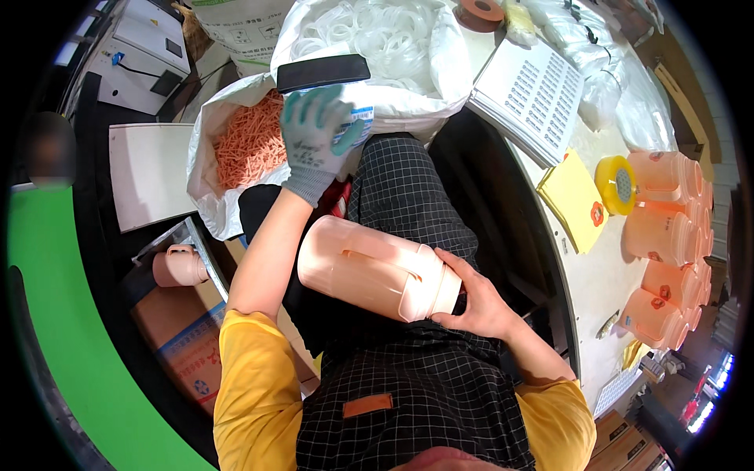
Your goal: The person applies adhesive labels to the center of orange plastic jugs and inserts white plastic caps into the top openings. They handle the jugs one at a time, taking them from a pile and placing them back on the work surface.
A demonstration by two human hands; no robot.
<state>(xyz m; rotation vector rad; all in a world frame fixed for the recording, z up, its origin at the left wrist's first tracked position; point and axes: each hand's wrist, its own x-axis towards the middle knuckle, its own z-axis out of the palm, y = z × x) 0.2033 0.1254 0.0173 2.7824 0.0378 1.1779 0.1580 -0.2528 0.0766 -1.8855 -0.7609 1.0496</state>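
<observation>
A peach-coloured pitcher (369, 263) with a side handle lies tilted across my lap, its body to the left. My bare right hand (483, 306) grips it around its paler lid end. My left hand (318, 133) wears a grey-green knitted glove and is raised in front of a black flat-topped thing (323, 72). Its thumb stands apart from the fingers, and nothing shows in it. Beside that hand, a white bag (206, 169) contains many small orange stick-like pieces (247, 141). Behind it, another white bag (459, 74) is full of clear rings (369, 39).
On the right-hand table stand several peach pitchers (660, 235), a yellow tape roll (615, 185), yellow sheets (572, 200) and a stack of printed label sheets (528, 98). To the left, another pitcher (179, 267) sits in an open box beside a green surface (71, 314).
</observation>
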